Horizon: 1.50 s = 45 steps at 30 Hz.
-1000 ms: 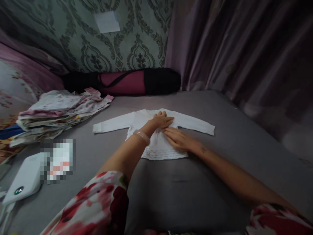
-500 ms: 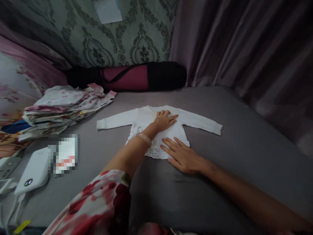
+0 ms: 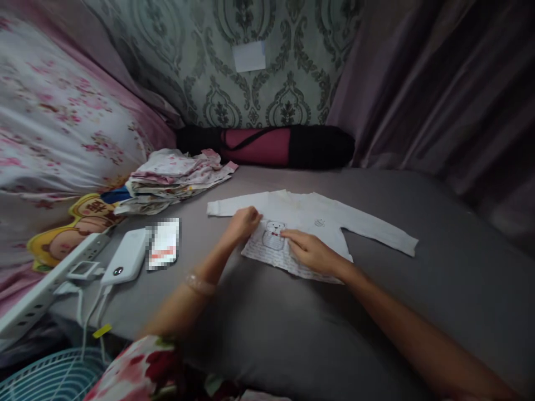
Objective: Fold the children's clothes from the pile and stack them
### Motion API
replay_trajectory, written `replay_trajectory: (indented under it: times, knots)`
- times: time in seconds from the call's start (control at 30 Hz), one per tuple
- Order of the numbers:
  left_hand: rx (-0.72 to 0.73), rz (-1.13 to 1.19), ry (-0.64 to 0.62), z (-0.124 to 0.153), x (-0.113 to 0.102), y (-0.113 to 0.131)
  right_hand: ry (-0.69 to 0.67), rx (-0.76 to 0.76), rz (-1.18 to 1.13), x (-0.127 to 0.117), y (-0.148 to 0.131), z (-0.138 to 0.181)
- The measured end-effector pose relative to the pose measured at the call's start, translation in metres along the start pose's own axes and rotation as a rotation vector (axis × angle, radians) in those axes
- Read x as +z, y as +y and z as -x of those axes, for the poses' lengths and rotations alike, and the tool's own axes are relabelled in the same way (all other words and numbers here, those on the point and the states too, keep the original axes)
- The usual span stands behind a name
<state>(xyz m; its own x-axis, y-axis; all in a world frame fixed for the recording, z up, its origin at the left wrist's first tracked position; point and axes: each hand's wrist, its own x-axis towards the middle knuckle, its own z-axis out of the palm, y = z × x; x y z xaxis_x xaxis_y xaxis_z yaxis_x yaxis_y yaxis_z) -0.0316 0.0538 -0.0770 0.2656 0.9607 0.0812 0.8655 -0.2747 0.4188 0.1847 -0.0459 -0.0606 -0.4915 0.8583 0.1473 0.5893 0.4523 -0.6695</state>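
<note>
A small white long-sleeved baby shirt (image 3: 324, 207) lies spread on the grey bedding, sleeves out to both sides. A line-drawn bear with a red bow and rows of printed writing show on its lower front. My left hand (image 3: 246, 224) is closed on the shirt's left side, just below the sleeve, with the fingertips partly hidden. Over the lower front rests my right hand (image 3: 313, 253), its fingers stretched out and touching the cloth beside the bear.
A stack of folded clothes (image 3: 175, 175) sits at the back left. Nearer are a white power bank (image 3: 129, 257), a blurred-out packet (image 3: 164, 245) and a power strip (image 3: 54, 281) with cables. A black and maroon long bag (image 3: 267, 146) lies along the wall.
My left hand has moved from the shirt's chest to its left side and closed there. The bear print now shows. My right hand stays on the lower front. The view has turned left.
</note>
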Motion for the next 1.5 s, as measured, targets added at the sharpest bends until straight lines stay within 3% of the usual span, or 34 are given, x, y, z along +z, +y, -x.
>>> replay_trajectory:
  times: [0.13, 0.27, 0.43, 0.57, 0.6, 0.67, 0.77, 0.87, 1.0, 1.3, 1.5]
  knots:
    - [-0.156, 0.088, -0.127, 0.049, -0.007, -0.021, -0.002, 0.112, 0.238, 0.034, 0.017, -0.064]
    - [-0.157, 0.208, -0.154, 0.074, -0.004, -0.016, -0.017, 0.253, 0.409, 0.066, 0.013, -0.086]
    - [-0.133, 0.188, -0.222, 0.076, -0.007, -0.02, 0.09, 0.303, 0.47, 0.087, 0.007, -0.084]
    - [-0.119, 0.162, -0.351, 0.053, -0.008, -0.031, 0.112, 0.297, 0.484, 0.09, 0.007, -0.082]
    - [-0.128, 0.135, -0.309, 0.044, -0.006, -0.032, 0.111, 0.295, 0.485, 0.09, 0.007, -0.082]
    - [-0.122, 0.055, -0.107, 0.026, -0.001, -0.034, 0.111, 0.288, 0.488, 0.089, 0.007, -0.082]
    - [0.017, -0.079, 0.145, 0.006, 0.008, -0.034, 0.108, 0.279, 0.494, 0.089, 0.007, -0.081]
    - [0.14, -0.166, 0.098, -0.004, 0.012, -0.03, 0.105, 0.273, 0.499, 0.089, 0.009, -0.08]
    - [0.159, -0.29, -0.013, -0.012, 0.01, -0.031, 0.109, 0.269, 0.515, 0.09, 0.009, -0.081]
    - [0.226, -0.307, 0.1, -0.027, 0.019, -0.054, 0.105, 0.229, 0.562, 0.09, 0.009, -0.08]
    - [0.217, -0.24, 0.148, -0.029, 0.024, -0.061, -0.019, 0.102, 0.549, 0.087, 0.002, -0.076]
